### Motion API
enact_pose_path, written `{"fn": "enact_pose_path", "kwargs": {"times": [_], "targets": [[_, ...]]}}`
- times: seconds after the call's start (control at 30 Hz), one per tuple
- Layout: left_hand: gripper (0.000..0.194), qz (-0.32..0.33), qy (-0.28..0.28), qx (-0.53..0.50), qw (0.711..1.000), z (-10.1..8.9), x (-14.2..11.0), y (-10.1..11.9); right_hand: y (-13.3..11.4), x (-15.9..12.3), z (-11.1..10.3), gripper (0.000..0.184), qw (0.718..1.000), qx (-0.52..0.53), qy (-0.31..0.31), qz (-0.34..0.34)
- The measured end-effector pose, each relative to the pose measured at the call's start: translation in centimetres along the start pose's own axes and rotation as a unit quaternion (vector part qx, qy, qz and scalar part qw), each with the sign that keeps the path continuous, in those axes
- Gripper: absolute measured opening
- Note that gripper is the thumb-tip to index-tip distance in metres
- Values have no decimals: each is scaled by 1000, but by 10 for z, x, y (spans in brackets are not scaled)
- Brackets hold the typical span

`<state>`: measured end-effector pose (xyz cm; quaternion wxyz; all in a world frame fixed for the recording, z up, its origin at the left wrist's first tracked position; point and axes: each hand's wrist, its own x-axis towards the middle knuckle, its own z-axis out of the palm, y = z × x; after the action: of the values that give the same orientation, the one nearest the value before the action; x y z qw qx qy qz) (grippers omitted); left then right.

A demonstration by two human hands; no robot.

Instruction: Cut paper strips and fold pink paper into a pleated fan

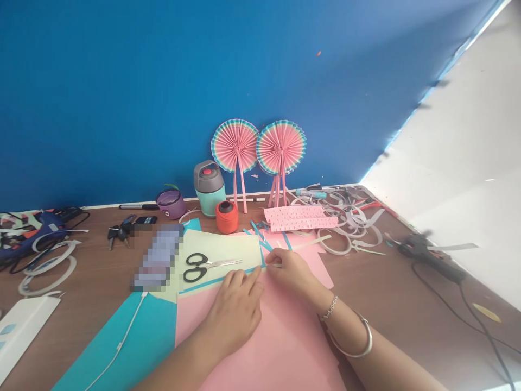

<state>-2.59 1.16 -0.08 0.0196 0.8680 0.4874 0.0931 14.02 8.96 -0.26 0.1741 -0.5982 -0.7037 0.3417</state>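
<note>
Strip (203, 285), seemingly pinched narrow in right hand (287, 269) at two o'clock, press flat beneath loosely spread left hand (238, 309).

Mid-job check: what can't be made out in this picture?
- Whatever the right hand may pinch: head view, hidden by its fingers.
- Screen of the phone: head view, pixelated.
- Near end of the pink sheet: head view, cut off by bottom edge.
- Rest of the white block: head view, cut off by left edge.

a deep blue wall (163, 98) meets a white one (468, 163) behind a brown wooden tabletop (374, 315).
</note>
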Motion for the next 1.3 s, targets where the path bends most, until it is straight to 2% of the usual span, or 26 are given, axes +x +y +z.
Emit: {"fn": "enact_pose_path", "kwargs": {"times": [0.2, 0.3, 0.4, 0.5, 0.63, 0.8, 1.03, 1.3], "targets": [[21, -2, 7, -29, 1000, 4, 1, -2, 8, 1, 3, 20, 999, 34, 4, -39], [27, -16, 60, -68, 996, 11, -1, -8, 9, -1, 3, 20, 991, 83, -12, -103], [44, -64, 132, -100, 984, 18, -1, -17, 7, -6, 1, 19, 975, 135, -29, -172], [44, -110, 150, -117, 976, 22, 0, -23, 4, -10, -3, 20, 963, 165, -28, -210], [24, -135, 130, -121, 975, 23, 2, -27, 5, -11, -7, 19, 958, 204, -38, -197], [10, -143, 150, -125, 970, 22, 4, -28, 11, -5, -12, 19, 966, 198, -72, -148], [12, -139, 163, -133, 968, 21, 5, -27, 12, -2, -14, 13, 971, 161, -73, -159], [14, -136, 167, -131, 968, 19, 4, -26, 14, -3, -15, 15, 974, 136, -65, -171]]}}
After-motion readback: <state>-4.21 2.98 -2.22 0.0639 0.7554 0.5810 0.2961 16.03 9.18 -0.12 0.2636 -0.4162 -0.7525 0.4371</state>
